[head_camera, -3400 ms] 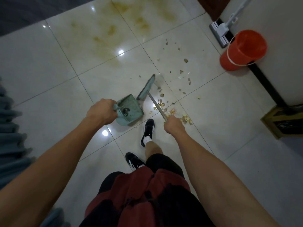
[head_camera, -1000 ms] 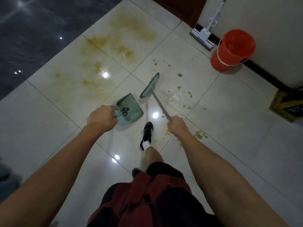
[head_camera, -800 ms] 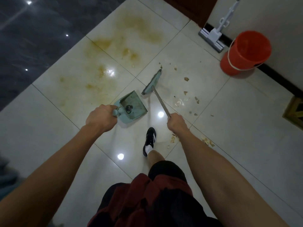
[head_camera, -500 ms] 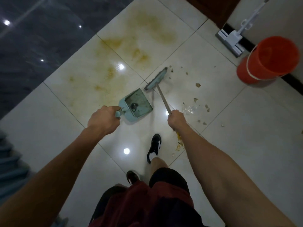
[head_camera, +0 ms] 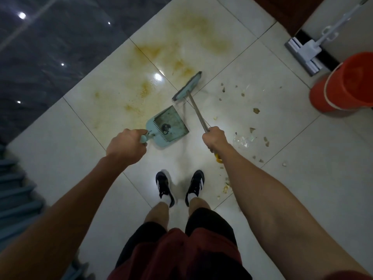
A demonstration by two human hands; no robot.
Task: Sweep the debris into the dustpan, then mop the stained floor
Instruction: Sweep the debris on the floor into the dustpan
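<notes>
Black sneakers point(head_camera: 164, 187) planted on pale floor tile point(head_camera: 302, 178). Left hand point(head_camera: 126, 145) fisted round dustpan point(head_camera: 167, 127) handle, pan just ahead of the feet. Right hand point(head_camera: 215, 138) wrapped on broom point(head_camera: 188, 85) stick, head down on the tile beyond the pan. Debris point(head_camera: 256, 110) scattered right of the broom, some by the right foot. Brown stains point(head_camera: 177, 63) further out. Orange bucket point(head_camera: 347, 83) and mop point(head_camera: 304, 52) at far right wall.

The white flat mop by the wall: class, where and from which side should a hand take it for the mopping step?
Grip the white flat mop's slim handle above the head, approaching from the open floor side; the handle leans against the wall, the head flat on the floor.
</notes>
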